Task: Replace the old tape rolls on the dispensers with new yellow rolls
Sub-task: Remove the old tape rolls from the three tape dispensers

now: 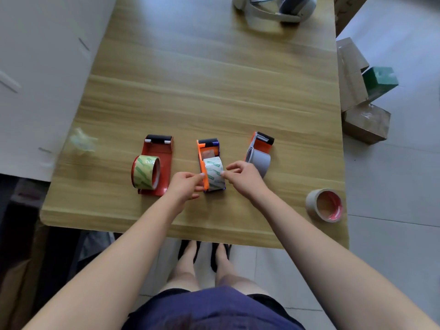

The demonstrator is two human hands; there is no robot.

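Three tape dispensers stand in a row on the wooden table [214,91]. The red dispenser [162,160] on the left carries a yellowish roll with green print [145,173]. The middle orange dispenser [208,163] holds a pale roll with green print [214,173]. My left hand [185,185] grips the orange side of that dispenser. My right hand [242,177] pinches the roll's right edge with thumb and fingertips. The right orange dispenser [260,151] carries a grey roll [260,160], just behind my right hand.
A loose brown tape roll with a red core [325,206] lies near the table's right edge. A crumpled clear wad [82,142] sits at the left edge. A grey headset [273,8] rests at the far end. Cardboard boxes [364,122] and a green box [381,79] are on the floor to the right.
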